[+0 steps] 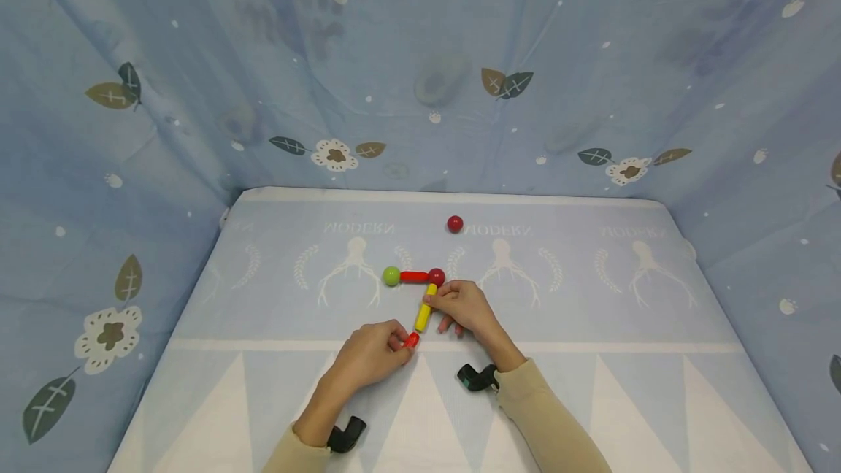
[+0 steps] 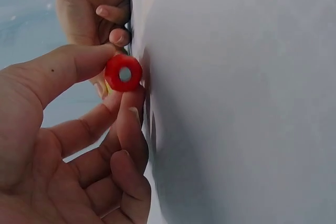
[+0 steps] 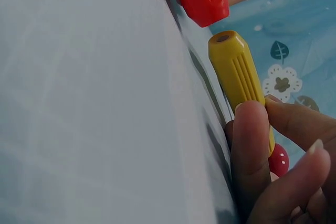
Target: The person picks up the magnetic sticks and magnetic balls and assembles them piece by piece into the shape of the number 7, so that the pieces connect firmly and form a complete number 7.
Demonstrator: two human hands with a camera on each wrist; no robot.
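My left hand (image 1: 372, 353) pinches a short red magnetic rod (image 1: 411, 340) between thumb and fingers. In the left wrist view, a round grey metal disc sits in the red rod's end (image 2: 125, 74). My right hand (image 1: 465, 306) pinches a ribbed yellow magnetic rod (image 3: 236, 69). A small gap separates the red and yellow rods' near ends in the right wrist view. The yellow rod's far end meets a dark red ball (image 1: 436, 277). From that ball another red rod (image 1: 415, 277) runs left to a green ball (image 1: 391, 276).
A loose red ball (image 1: 455, 224) lies farther back on the patterned tabletop (image 1: 565, 320). Blue curtains (image 1: 394, 79) with leaf and flower prints enclose the back and sides. A black device (image 1: 477, 377) is at the right wrist, and a second black device (image 1: 347, 434) at the left.
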